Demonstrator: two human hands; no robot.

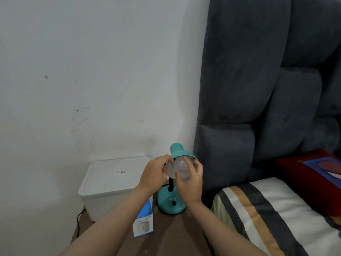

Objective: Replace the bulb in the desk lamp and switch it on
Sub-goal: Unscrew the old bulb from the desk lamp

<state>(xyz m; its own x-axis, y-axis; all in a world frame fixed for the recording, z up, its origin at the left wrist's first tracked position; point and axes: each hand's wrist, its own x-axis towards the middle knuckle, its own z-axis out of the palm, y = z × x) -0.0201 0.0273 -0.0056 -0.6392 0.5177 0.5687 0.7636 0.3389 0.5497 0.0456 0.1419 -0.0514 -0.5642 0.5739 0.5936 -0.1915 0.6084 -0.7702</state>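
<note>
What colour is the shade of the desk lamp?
The lamp shade is teal, matching the lamp base; the head view shows it best.

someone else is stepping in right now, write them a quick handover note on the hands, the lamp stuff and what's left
Left hand: holds the rim of the teal lamp shade, steadying it.
Right hand: fingers curled round the white bulb, which sits at the mouth of the shade.
Lamp base stands on the wooden table, its black switch facing the person. The bulb box stands just left of the base, beside a white lidded bin.
Done: a bulb is at the shade. Whether it is the old or new one, or fully screwed in, cannot be told.
Left: seat the new bulb, then press the switch. The lamp is not lit.
</note>
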